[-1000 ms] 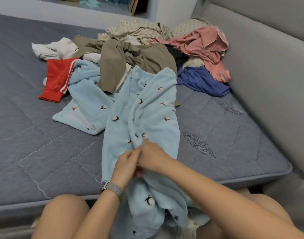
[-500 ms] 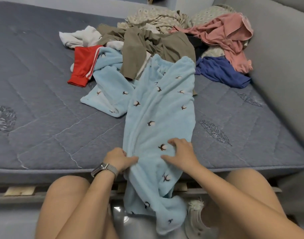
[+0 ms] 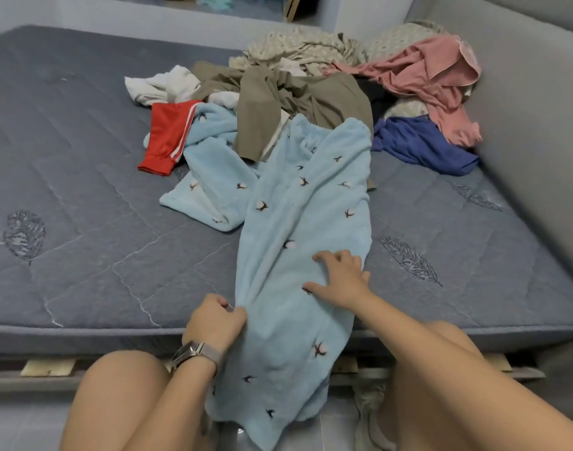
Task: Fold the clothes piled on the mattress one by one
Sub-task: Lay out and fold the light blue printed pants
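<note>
While the left hand (image 3: 215, 320) pinches the near left edge of the light blue fleece pyjama trousers (image 3: 306, 222), the right hand (image 3: 338, 278) presses flat, fingers spread, just beside it; the trousers run lengthwise away across the mattress (image 3: 83, 222), waistband farthest, cuffs hanging off the near edge.

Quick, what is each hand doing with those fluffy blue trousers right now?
Left hand: fingers curled, pinching the left edge of the light blue trousers.
Right hand: open, fingers spread, resting flat on the trousers.

Dim cool light, soft shadows, wide-angle edge distortion
</note>
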The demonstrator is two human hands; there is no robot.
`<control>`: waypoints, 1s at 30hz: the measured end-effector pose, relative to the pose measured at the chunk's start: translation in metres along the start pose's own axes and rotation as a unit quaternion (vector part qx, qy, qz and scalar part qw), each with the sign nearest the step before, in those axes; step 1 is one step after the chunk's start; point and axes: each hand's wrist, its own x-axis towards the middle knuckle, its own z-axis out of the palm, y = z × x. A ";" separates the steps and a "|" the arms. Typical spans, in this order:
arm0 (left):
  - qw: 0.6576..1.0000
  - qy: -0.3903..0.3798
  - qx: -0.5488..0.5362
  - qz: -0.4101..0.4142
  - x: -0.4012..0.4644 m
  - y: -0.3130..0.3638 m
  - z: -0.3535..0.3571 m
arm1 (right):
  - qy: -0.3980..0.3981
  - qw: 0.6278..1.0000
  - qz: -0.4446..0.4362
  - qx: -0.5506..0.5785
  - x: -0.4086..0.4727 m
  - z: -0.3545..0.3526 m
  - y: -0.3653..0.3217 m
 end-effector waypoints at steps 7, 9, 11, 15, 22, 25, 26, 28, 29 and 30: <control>0.993 0.025 -0.075 0.083 0.008 0.027 0.012 | -0.078 0.993 0.007 -0.087 0.068 -0.031 0.002; 0.992 0.027 -0.086 0.089 0.020 0.037 0.016 | -0.014 0.996 0.025 -0.087 0.093 -0.035 0.000; 0.991 0.031 -0.082 0.097 0.034 0.048 0.020 | 0.098 0.990 0.029 -0.098 0.122 -0.045 -0.005; 0.987 0.003 -0.107 0.118 0.060 0.066 0.026 | 0.161 0.979 -0.037 -0.115 0.193 -0.089 -0.009; 0.996 -0.070 -0.027 0.048 0.105 0.106 0.026 | 0.035 0.974 -0.096 -0.203 0.284 -0.119 -0.021; 0.997 -0.036 -0.025 0.067 0.126 0.109 0.024 | 0.024 0.959 -0.055 -0.278 0.300 -0.113 -0.020; 0.996 -0.029 -0.011 0.084 0.131 0.108 0.024 | 0.036 0.955 -0.046 -0.292 0.305 -0.113 -0.018; 0.993 -0.021 0.008 0.117 0.136 0.106 0.024 | 0.096 0.947 -0.076 -0.297 0.312 -0.112 -0.017; 0.991 -0.013 0.013 0.135 0.136 0.108 0.023 | 0.147 0.952 -0.109 -0.244 0.315 -0.113 -0.020; 0.989 0.000 0.010 0.147 0.134 0.111 0.021 | 0.200 0.960 -0.140 -0.138 0.315 -0.114 -0.026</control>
